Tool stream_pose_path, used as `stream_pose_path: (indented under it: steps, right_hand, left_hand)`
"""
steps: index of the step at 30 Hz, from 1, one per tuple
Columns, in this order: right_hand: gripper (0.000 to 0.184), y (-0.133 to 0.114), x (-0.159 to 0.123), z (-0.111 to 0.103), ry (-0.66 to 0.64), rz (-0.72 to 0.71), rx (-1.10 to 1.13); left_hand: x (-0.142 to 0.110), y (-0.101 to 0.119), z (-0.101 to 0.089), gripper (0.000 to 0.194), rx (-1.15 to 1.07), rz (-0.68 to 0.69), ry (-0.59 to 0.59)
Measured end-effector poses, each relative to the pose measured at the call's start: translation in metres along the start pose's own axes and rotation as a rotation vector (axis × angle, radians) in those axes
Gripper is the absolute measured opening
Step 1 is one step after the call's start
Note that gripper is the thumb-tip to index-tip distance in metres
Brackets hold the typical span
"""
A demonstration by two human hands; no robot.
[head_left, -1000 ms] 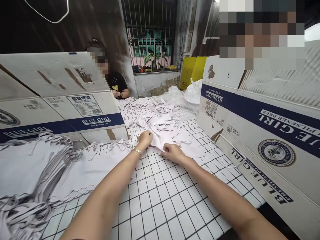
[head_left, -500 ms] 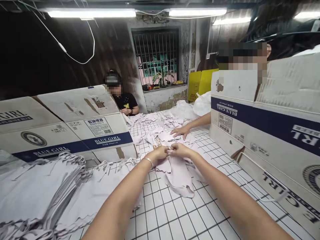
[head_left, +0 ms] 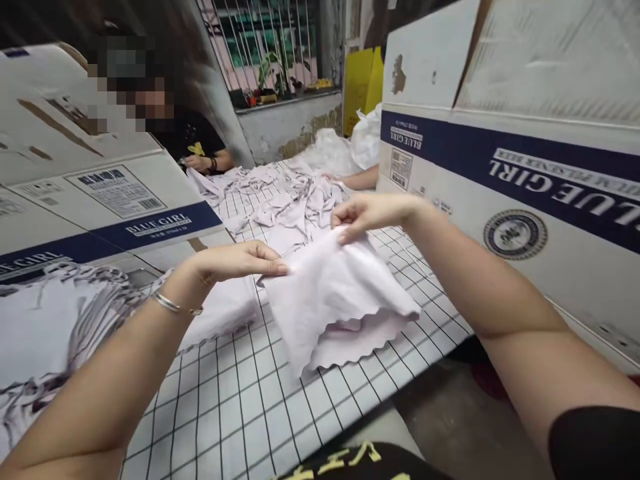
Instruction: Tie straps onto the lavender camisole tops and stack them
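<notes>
A pale pink camisole [head_left: 345, 287] with a wavy hem hangs between my hands over the table, its hem end towards me and partly gaping. My left hand [head_left: 250, 259] pinches its left edge between thumb and fingers. With thumb and bent fingers, my right hand [head_left: 367, 215] grips the upper right part. The camisole's far end is partly hidden behind my right hand. Close to my left forearm, a stack of similar camisoles [head_left: 45, 327] lies with straps bunched at the far end, and another flat one [head_left: 220, 310] is beside it.
Loose pale garments [head_left: 295, 193] are heaped further back on the checked tablecloth [head_left: 220, 393]. Cardboard boxes stand at left [head_left: 105, 187] and right [head_left: 450, 153]. A co-worker [head_left: 200, 147] sits at the back left; another person's forearm [head_left: 363, 179] reaches in from the right. Clear plastic bags [head_left: 330, 150] lie behind.
My hands have moved apart and nearer to me, spreading the camisole that was bunched between them. The view has tilted down. The other person's hand on the right is now mostly hidden.
</notes>
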State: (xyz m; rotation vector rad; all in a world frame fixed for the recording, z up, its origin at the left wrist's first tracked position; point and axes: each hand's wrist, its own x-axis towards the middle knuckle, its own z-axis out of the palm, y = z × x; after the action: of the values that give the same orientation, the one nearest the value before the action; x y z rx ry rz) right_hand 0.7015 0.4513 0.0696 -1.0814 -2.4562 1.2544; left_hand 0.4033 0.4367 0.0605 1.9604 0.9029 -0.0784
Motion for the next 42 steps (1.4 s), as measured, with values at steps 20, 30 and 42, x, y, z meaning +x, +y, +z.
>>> stream_pose_path:
  steps: [20,30,42]
  right_hand:
    - [0.024,0.035,-0.053,0.214,0.741,0.227,-0.293]
    - [0.028,0.05,-0.077,0.195,0.594,0.344,-0.228]
    - [0.005,0.07,-0.126,0.192,0.873,0.589,-0.043]
  left_hand:
    - [0.055,-0.018,0.208,0.012,0.397,0.161,0.853]
    - [0.009,-0.059,0.217,0.012,0.411,-0.141,0.669]
    - [-0.019,-0.06,0.193,0.005,0.217,-0.28,0.811]
